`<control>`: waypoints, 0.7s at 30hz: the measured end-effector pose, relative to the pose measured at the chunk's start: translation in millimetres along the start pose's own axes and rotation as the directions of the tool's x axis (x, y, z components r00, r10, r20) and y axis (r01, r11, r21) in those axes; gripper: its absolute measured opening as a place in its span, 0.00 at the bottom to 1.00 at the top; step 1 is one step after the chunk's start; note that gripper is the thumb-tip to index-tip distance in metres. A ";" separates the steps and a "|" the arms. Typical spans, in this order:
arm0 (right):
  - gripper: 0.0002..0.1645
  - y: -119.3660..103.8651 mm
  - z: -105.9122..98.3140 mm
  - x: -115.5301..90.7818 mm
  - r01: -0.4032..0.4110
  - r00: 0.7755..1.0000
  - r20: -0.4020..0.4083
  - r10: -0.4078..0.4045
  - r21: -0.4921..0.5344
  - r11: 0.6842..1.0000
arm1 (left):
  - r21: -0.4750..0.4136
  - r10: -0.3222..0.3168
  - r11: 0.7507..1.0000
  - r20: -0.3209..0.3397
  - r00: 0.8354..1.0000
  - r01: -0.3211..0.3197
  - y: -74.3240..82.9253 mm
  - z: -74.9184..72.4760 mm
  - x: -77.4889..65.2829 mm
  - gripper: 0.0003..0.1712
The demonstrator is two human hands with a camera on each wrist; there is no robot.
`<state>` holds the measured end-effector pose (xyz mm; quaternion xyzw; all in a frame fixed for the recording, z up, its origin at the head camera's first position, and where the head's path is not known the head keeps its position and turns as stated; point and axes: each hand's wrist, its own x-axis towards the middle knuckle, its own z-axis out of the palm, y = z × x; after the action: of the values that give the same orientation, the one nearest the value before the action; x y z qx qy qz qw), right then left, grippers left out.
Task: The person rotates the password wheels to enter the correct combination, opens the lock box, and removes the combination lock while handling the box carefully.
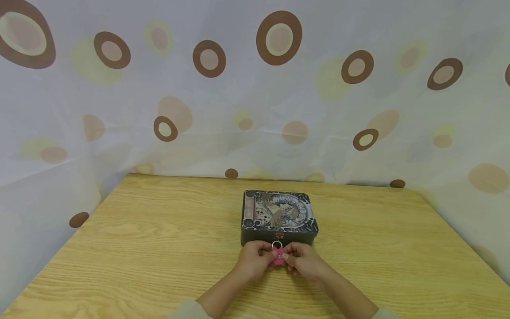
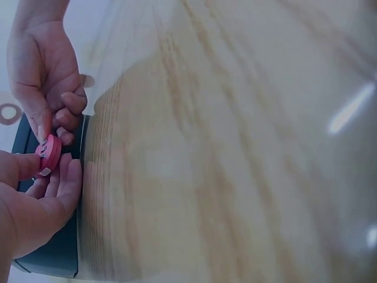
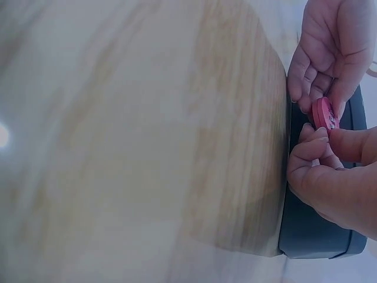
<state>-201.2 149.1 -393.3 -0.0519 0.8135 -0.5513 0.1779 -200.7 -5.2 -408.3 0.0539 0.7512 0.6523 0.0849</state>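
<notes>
A pink combination padlock (image 1: 278, 257) with number dials and a silver shackle (image 1: 277, 243) is held between both hands, in front of a dark box (image 1: 255, 235) with a decorated lid. My left hand (image 1: 254, 259) pinches its left side between thumb and fingers. On the other side my right hand (image 1: 304, 262) pinches it too, the thumb near the dials. The shackle points up toward the box's reddish latch (image 1: 280, 235); whether it passes through the latch I cannot tell. Both wrist views show the padlock (image 2: 48, 156) edge-on, close to the box's front.
The box stands on a wood-grain table (image 1: 159, 239), around its middle. Behind and beside the table hangs a pale cloth (image 1: 223, 150) with brown and yellow circles.
</notes>
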 end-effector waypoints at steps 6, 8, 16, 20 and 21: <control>0.08 -0.2 -0.4 -0.3 0.000 1.000 -0.005 0.000 -0.003 1.000 | -0.003 0.001 1.000 0.001 1.000 -0.001 2.2 0.5 -1.5 0.09; 0.08 0.1 -0.4 -0.2 0.002 1.000 -0.004 -0.002 -0.006 1.000 | -0.005 0.001 1.000 0.003 1.000 -0.001 2.9 0.5 -1.9 0.09; 0.08 1.0 -0.4 -0.1 -0.006 1.000 -0.008 0.006 -0.013 1.000 | -0.005 -0.012 1.000 -0.001 1.000 0.012 5.1 0.5 -3.0 0.09; 0.08 1.0 -0.5 0.1 -0.013 1.000 -0.008 0.013 -0.014 1.000 | -0.006 -0.009 1.000 -0.003 1.000 0.009 4.9 0.8 -2.8 0.08; 0.08 1.3 -0.7 0.6 -0.013 1.000 -0.006 0.013 -0.016 1.000 | -0.006 -0.007 1.000 -0.001 1.000 0.007 4.9 0.7 -2.8 0.08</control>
<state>-201.8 150.1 -394.4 -0.0465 0.8186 -0.5438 0.1788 -197.9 -4.3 -403.4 0.0508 0.7495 0.6543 0.0868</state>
